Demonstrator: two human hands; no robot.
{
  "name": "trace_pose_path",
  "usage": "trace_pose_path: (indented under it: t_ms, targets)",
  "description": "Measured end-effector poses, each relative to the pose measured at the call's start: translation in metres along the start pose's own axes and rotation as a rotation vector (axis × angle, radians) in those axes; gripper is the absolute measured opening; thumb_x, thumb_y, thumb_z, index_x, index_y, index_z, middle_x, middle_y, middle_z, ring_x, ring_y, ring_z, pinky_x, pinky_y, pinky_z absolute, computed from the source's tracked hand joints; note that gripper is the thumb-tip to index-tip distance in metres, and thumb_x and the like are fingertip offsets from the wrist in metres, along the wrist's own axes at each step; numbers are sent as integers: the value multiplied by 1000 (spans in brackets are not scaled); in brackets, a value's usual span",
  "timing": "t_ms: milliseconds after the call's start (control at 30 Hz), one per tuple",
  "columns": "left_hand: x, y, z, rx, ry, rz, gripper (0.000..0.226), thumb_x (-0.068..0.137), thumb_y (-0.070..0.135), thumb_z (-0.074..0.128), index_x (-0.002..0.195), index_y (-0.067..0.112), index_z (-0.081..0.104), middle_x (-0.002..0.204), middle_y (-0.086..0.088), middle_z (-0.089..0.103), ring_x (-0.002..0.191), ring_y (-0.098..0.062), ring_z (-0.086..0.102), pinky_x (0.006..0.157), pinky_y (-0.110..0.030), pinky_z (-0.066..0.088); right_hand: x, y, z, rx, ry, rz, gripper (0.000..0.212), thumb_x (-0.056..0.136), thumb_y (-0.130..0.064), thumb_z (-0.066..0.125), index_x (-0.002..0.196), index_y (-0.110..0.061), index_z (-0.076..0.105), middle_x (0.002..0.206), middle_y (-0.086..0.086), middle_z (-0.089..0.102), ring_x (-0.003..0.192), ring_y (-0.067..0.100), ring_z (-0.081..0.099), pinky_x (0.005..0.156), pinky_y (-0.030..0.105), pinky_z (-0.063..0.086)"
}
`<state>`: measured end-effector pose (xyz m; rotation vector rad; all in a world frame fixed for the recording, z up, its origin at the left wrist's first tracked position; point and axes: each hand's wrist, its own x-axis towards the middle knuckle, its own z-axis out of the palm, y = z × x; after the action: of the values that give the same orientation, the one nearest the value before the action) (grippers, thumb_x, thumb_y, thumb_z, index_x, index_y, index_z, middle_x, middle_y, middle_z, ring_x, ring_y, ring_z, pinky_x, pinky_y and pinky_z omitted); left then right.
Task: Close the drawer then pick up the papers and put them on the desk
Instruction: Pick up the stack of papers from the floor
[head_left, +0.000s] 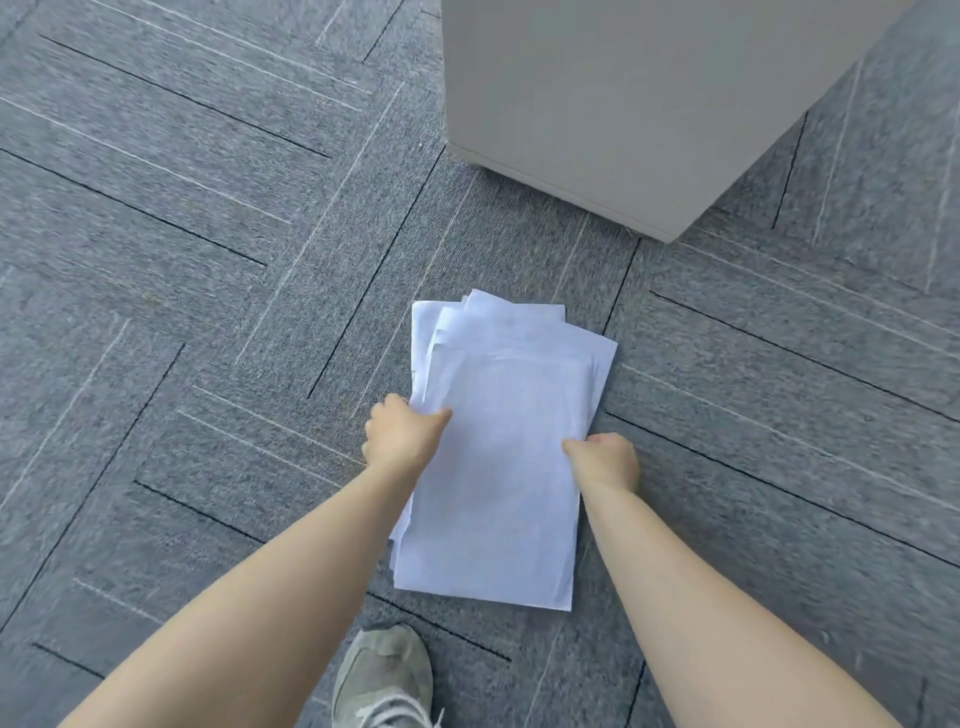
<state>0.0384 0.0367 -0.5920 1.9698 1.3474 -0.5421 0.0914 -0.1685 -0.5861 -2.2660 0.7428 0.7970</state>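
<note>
The carpet floor (182, 291) fills most of the view; its grey tiles carry dark and light line patterns. It is the surface under the load at this moment, and no table is in view.

A grey cabinet (623, 104) stands at the upper right, just beyond the stack. Only plain side panels face the camera. No drawer front is visible, so the drawer state cannot be confirmed from here.

The papers (498, 467) form a loose white stack over the carpet, between the cabinet and the person's shoe (384, 680). The far sheets are fanned out of line, so the stack needs support on both long edges to stay together. Whether the stack rests fully on the carpet or is partly raised cannot be told.

The left hand (400, 436) holds the left edge with a closed grip, thumb on top and fingers curled beneath. The right hand (605, 460) holds the right edge in the same closed grip. Opposed holds near mid-length balance the load and limit sagging.

Judgement: the step in hand is the pickup; transfer to the table remains. Risk: the offset upper sheets may slide out if the stack tilts.
</note>
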Motion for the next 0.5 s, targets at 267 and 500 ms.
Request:
trace_pose_path:
  t_ms: [267,500]
  targets:
    - [-9,-4,10,-313,-151,77,25,65,16,69,88,21,59,86,-2,68,84,-27,67,78,-36,55,0,-10,18,286,-6,77,34,69,-12,71,99,-10,57,92,8,64,81,27,60,75,34,50]
    - [-44,34,-72,-598,-302,274,24,70,-6,73,90,7,69,75,-2,74,66,-17,68,63,-32,60,-40,-56,-32,528,-241,-5,27,70,-5,75,94,-2,66,96,16,71,87,29,69,88,45,56]
